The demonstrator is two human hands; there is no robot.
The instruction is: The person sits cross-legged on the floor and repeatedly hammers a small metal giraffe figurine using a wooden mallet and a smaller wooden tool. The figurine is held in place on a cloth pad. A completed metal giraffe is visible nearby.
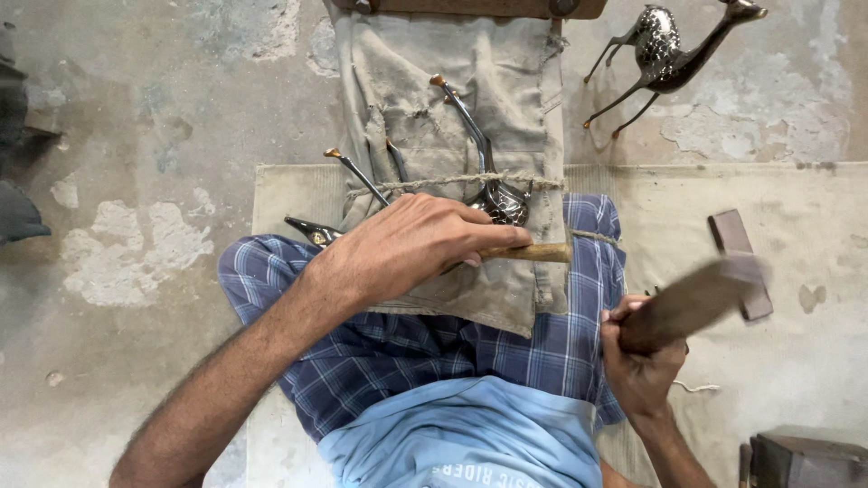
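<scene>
Nearest, the right hand (pixel 640 357) gripped a blurred wooden-handled hammer (pixel 696 298) just right of the beige cloth (pixel 506 81) spread over the lap. On that cloth, the left hand (pixel 407 248) clasped a wooden rod (pixel 533 253) against a dark engraved metal deer figure (pixel 497 194). Beyond the cloth's upper right stood a finished metal deer (pixel 665 50).

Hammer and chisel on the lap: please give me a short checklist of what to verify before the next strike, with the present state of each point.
1. Right hand grips the hammer handle firmly: ok.
2. Left hand holds the wooden-handled chisel steady: ok.
3. Chisel tip sits on the metal deer piece: cannot tell, fingers hide it.
4. Piece is tied down by the rope over the cloth: ok.
5. Left fingers are away from the struck end: ok.
6. Hammer head is lined up with the chisel: cannot tell, blurred.
</scene>
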